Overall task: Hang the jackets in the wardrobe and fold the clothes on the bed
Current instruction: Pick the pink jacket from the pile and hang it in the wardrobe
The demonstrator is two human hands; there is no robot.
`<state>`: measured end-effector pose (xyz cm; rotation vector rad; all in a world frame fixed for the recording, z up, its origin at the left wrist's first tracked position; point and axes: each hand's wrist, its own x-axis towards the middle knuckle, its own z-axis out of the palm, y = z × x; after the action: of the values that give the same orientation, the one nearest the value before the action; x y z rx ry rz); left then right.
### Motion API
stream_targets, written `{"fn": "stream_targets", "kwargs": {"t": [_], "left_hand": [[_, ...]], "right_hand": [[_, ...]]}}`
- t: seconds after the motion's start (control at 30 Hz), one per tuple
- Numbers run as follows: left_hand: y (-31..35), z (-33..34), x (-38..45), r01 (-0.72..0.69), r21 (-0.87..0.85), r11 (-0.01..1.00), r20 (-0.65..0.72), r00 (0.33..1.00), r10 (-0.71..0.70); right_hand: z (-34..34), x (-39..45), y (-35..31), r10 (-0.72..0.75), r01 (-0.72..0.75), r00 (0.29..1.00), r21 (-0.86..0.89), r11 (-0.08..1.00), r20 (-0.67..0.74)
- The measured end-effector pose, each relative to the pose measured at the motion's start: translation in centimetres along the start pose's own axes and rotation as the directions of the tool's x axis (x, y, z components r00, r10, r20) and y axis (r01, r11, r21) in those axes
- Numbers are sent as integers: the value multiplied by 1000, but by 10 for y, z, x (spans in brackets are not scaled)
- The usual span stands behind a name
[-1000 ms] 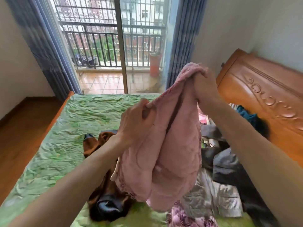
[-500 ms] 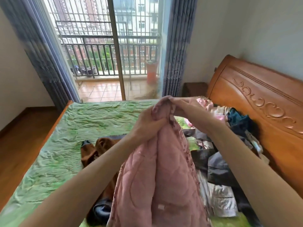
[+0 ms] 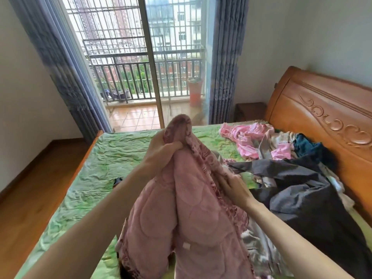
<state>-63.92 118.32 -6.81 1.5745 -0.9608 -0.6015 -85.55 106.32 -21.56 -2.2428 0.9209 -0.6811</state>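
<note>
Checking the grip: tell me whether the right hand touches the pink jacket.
Touching. The head view shows the right hand lying against the pink jacket's frilled edge, no gap.

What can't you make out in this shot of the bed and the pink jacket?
- Head view: the pink quilted jacket runs off the bottom edge.
- Right hand fingertips, buried in its ruffled edge.
- Dark item mostly behind the left forearm.
- No wardrobe in frame.

Arms: my forearms were bare, no sleeves in view.
Hands: my left hand [image 3: 161, 152] and right hand [image 3: 235, 190] wore nothing.
</note>
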Motion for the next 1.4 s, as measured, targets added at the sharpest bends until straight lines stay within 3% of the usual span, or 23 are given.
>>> {"fn": "stream_targets", "kwargs": {"t": [0.1,0.23,0.37,0.47,0.57,0.73,0.83,0.93,1.1,1.2,1.3,1.4], "left_hand": [[-19,-25,3,16,204,979,90,995,-35],[-33,-45,2,-72,307,949,220,976,3],[-38,-41,0,-301,603,739,347,933,97],[-37,-23,-6,-422,669,613,475,876,84],[-36,-17,-2,-457,598,659,474,864,169],[-19,-19,10,-477,467,745,498,838,224],[-9,-24,12,-467,444,765,451,854,259],[-9,-38,13,-435,523,733,348,894,282],[-43,-70,19,-282,720,634,259,957,131],[-64,-80,15,-174,735,656,205,978,30],[-79,-67,1,-275,717,640,316,947,53],[-86,-44,-14,-412,591,694,493,865,94]], "right_hand": [[-2,10,-15,-87,86,995,-13,996,-42],[-1,26,-30,-87,85,996,-115,990,-12],[3,41,-61,-172,168,985,-126,978,-19],[-4,44,-86,-237,231,971,-117,966,-39],[-18,38,-97,-268,262,961,-91,961,-64],[-34,19,-72,-189,192,980,52,980,-56],[-25,-1,-33,-41,27,987,94,995,153],[-11,-14,2,104,-161,931,135,978,350],[-10,-1,-27,57,-123,951,205,971,303],[-6,15,-59,-25,-67,942,263,962,334],[2,26,-89,-39,-65,938,286,956,345],[10,32,-110,-85,-14,930,265,964,357]]}}
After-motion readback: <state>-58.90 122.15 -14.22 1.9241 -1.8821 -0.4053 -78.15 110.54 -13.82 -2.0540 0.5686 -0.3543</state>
